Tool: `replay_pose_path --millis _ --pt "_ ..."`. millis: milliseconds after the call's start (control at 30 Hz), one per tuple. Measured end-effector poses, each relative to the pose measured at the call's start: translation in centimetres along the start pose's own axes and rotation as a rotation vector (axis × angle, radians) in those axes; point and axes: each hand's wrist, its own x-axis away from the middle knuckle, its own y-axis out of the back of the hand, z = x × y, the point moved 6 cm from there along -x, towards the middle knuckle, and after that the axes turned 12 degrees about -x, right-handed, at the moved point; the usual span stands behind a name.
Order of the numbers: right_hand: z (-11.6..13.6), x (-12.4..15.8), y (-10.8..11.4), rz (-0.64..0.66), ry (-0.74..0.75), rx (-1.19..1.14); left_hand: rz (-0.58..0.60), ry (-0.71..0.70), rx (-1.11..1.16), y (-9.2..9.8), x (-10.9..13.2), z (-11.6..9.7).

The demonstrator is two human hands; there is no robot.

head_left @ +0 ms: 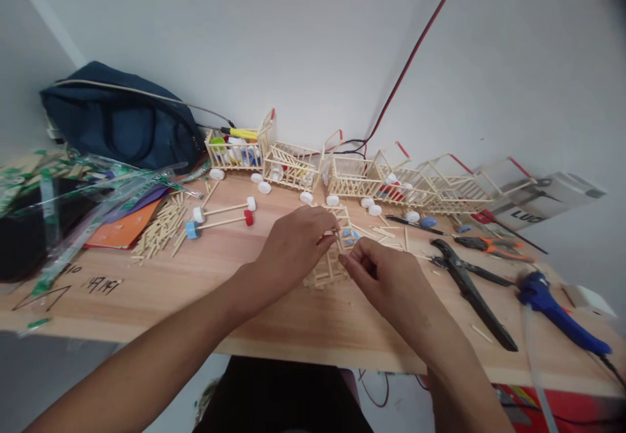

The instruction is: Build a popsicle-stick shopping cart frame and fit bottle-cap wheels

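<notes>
Head view: where is the piece being handled?

Nearest, the stick frame (329, 270) stands between the left hand (303, 240) and the right hand (384, 263), over the bench (171, 309). I can't tell whether it rests on the wood.

And the fingers?

The left ones pinch the frame's upper part. The right thumb and forefinger are bent together at its right edge, but whether they grip anything I can't tell.

What's to its sides?

Right of the frame, a blue glue gun (562, 319), a black cutter (472, 289), then orange-handled pliers (496, 247). Left of it, a heap of loose sticks (163, 224) and two wheeled axles (225, 210).

Farther back?

Behind the frame runs a row of stick carts (355, 179) with red on their handles. Beyond and well left of the frame, a dark blue bag (127, 120) leans by the wall (303, 42).
</notes>
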Motion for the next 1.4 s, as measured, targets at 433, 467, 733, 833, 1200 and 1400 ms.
replay_pose_path --millis 433,467,733,833,1200,1400 --pt "-1.0 2.1 1.3 -0.129 0.106 -0.149 -0.020 0.004 -0.045 0.1 0.0 0.0" --pt "-1.0 2.4 1.1 -0.129 0.132 -0.141 -0.021 0.002 -0.051 0.1 0.0 0.0" --pt "-1.9 3.6 -0.7 -0.121 0.248 -0.094 -0.048 -0.016 -0.088 0.2 0.1 -0.3" --pt "-2.0 3.6 -0.8 -0.143 0.280 -0.067 -0.061 -0.024 -0.085 0.3 0.1 -0.4" --pt "-1.4 3.6 -0.7 -0.176 0.415 0.009 -0.064 0.003 -0.078 0.3 0.0 -0.3" --pt "-1.1 3.6 -0.7 -0.172 0.438 0.027 -0.077 0.044 -0.081 0.4 0.0 -0.1"
